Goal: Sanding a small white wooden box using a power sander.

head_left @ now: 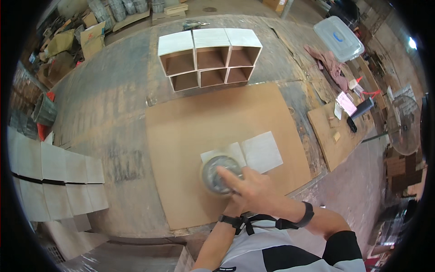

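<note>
A round grey thing with a pale rim is above a brown board, blurred; its exact kind cannot be made out. My right hand is closed at its near right side, one digit stretched across its top. My left hand is at its near edge, mostly covered by the right hand, its fingers hidden. Just beyond lie two white flat pieces: one shows whole, while the other is partly covered by the round thing.
White-topped open boxes with brown insides stand in two rows beyond the board. More white boxes are stacked at the left edge. On the right are a wooden board, a pink card-like item, a cloth and a clear plastic lid.
</note>
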Demonstrator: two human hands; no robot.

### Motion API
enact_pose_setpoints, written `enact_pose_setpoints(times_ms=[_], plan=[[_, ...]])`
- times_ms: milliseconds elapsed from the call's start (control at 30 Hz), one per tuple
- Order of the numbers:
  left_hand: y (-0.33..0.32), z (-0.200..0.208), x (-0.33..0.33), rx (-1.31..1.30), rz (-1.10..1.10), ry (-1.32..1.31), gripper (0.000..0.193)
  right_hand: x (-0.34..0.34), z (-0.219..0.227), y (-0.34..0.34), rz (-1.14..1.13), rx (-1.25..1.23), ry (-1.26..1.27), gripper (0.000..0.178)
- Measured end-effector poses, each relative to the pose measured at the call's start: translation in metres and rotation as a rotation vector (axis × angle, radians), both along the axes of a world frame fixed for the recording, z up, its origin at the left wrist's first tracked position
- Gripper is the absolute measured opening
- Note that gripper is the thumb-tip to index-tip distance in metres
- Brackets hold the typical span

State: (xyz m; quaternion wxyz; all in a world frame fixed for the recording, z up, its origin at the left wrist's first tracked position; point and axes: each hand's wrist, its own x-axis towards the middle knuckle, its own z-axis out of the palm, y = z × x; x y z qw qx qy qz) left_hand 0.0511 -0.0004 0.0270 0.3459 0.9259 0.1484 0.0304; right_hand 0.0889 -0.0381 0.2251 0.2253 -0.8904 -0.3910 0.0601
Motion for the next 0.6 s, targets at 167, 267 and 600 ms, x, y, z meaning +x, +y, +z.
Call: enact_pose_setpoints(times_ms=[167,267,600], plan=[[-0.002,0.010,0.001,0.195,-0.096,0.189,0.063,0.036,-0.014,-0.034,-0.176,0.045,-0.048,0.074],[-0.002,-0.001,0.012,0.044,-0.069,-0.027,0.061,0.021,-0.010,-0.054,-0.164,0.127,-0.183,0.073],[-0.004,-0.007,0.009,0.098,-0.032,0.144,0.074,0.023,0.005,-0.081,-0.105,-0.098,-0.306,0.067]])
